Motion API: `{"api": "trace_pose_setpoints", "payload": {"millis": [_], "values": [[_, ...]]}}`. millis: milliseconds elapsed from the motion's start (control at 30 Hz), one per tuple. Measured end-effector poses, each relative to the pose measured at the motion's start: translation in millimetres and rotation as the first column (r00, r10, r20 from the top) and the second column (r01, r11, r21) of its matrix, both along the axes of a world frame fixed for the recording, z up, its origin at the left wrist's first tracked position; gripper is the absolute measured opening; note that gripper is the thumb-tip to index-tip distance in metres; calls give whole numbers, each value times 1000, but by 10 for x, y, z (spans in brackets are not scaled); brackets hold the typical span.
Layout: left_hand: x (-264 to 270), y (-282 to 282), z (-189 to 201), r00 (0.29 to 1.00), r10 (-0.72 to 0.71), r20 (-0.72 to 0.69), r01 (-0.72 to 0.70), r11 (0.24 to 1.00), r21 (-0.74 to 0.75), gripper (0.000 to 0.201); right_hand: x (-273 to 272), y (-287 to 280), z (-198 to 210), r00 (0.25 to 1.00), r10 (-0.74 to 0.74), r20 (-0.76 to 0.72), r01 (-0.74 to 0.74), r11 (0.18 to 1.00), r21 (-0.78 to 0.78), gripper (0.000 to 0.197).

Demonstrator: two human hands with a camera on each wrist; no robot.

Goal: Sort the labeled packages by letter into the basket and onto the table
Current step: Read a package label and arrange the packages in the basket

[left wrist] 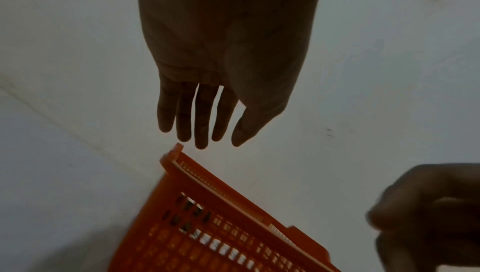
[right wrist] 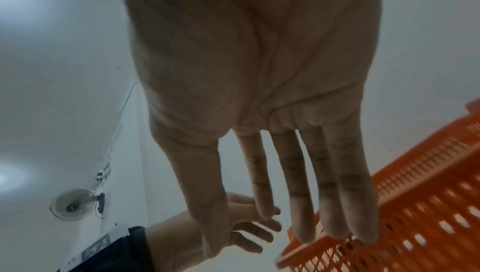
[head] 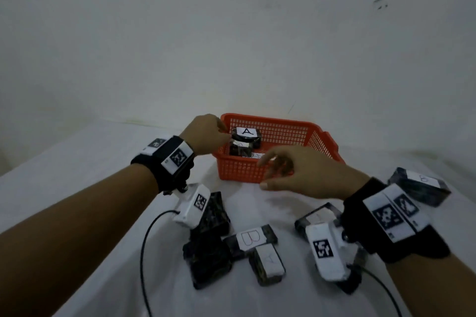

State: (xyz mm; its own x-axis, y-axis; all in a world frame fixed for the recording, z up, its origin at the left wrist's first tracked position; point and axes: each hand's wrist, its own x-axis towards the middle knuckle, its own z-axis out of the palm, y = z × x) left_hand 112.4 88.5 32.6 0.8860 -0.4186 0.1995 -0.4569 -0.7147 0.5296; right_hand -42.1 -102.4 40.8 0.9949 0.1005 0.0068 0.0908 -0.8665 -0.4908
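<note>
Left hand [head: 206, 134] is hovering at the far-left corner of the orange basket [head: 319, 141] — fingers straight and loosely spread in the left wrist view, holding nothing. It is sitting just beside the topmost package marked A [head: 246, 135]; whether a fingertip is touching it cannot be told. Judging by position, the hand is either letting that package settle or steadying the stack.

The A package is lying flat, label up, on top of at least one other dark package inside the basket, long axis running left–right, letter upright toward the camera. A-labels are apparently going into the basket.

Near the camera, unsorted packages are lying on the white table [head: 77, 157]: two dark ones [head: 208, 257] with no label showing, then a B package [head: 251, 238] with its long axis left–right, then an A package [head: 268, 261] angled near-to-far, its letter turned sideways.

Right hand [head: 304, 172] is hanging over the basket's near wall, fingers extended and slightly parted, empty in the right wrist view — likely positioned for the next pick.

At far right, another labeled package [head: 419, 186] is resting on the table, apart from the pile; its letter is hard to read — possibly a B set aside.
</note>
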Motion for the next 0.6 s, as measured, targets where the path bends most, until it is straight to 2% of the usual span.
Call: {"api": "trace_pose_setpoints", "payload": {"millis": [100, 167, 267, 333, 400, 500, 600], "values": [[-461, 21, -54, 990, -144, -8, 144, 988, 57, 25, -194, 93, -207, 998, 8, -70, -6, 1000, 21, 42], [-720, 27, -145, 969, -232, -84, 243, 957, 162, 26, -276, 108, -345, 992, 8, -129, -8, 1000, 1, 43], [-1015, 16, -317, 929, -288, -232, 355, 869, 345, 49, -356, 111, -507, 974, 25, -226, -55, 991, -126, 50], [-1166, 8, -418, 922, -285, -261, 377, 812, 446, 62, -372, 124, -586, 968, 29, -250, -84, 974, -212, 55], [-1254, 3, -518, 930, -281, -235, 365, 774, 518, 66, -352, 135, -658, 962, 35, -273, -105, 962, -250, 58], [-1323, -5, -658, 938, -307, -163, 342, 734, 587, 56, -295, 121, -753, 968, 38, -248, -98, 967, -234, 55], [-1344, 1, -734, 941, -326, -94, 317, 745, 586, 44, -254, 110, -813, 976, 28, -216, -76, 973, -218, 47]]}}
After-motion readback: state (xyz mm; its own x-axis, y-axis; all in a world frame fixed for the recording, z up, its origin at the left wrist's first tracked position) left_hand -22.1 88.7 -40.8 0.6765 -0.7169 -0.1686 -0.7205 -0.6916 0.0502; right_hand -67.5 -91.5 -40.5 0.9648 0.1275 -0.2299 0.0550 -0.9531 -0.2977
